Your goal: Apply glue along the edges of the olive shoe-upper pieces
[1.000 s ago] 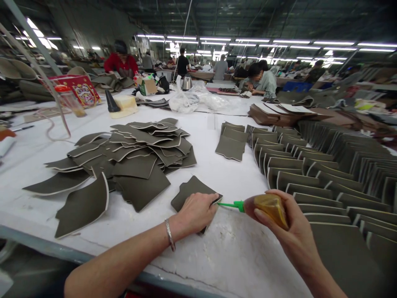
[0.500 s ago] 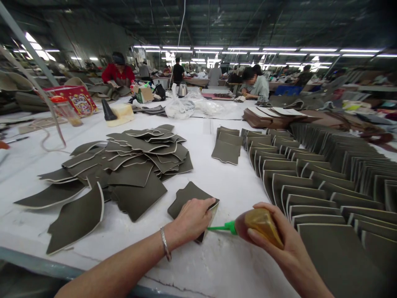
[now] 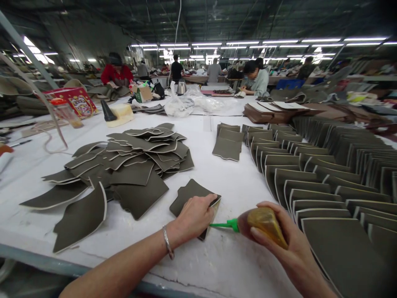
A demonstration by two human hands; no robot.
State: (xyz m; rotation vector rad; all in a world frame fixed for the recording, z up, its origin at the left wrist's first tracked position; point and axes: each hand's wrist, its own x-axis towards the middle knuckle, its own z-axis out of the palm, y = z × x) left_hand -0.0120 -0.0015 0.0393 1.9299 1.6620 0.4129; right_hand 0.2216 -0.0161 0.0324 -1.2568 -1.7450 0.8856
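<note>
With my left hand (image 3: 198, 211) I hold a dark grey leather-like piece (image 3: 182, 198) on the table. The index finger is stretched to its right corner, while the other fingers curl down over it and hide its middle. A pale strip shows along its right edge. My right hand (image 3: 287, 238) is wrapped round a squeeze bottle (image 3: 263, 223) of amber liquid, probably glue. The bottle lies tilted nearly level, its thin green nozzle (image 3: 223, 225) pointing left at the edge beside my left hand. Whether the tip touches the piece I cannot tell.
A loose heap of similar pieces (image 3: 133, 161) lies to the left. Several pieces (image 3: 228, 147) overlap farther back. Long overlapping rows (image 3: 310, 182) fill the right side. Plastic bags (image 3: 186, 103) and a foam block with a black cone (image 3: 119, 114) stand behind. Co-workers sit beyond.
The whole view has shifted slightly. Both hands keep their hold, and the nozzle stays by the piece's right edge with hardly any visible movement.
</note>
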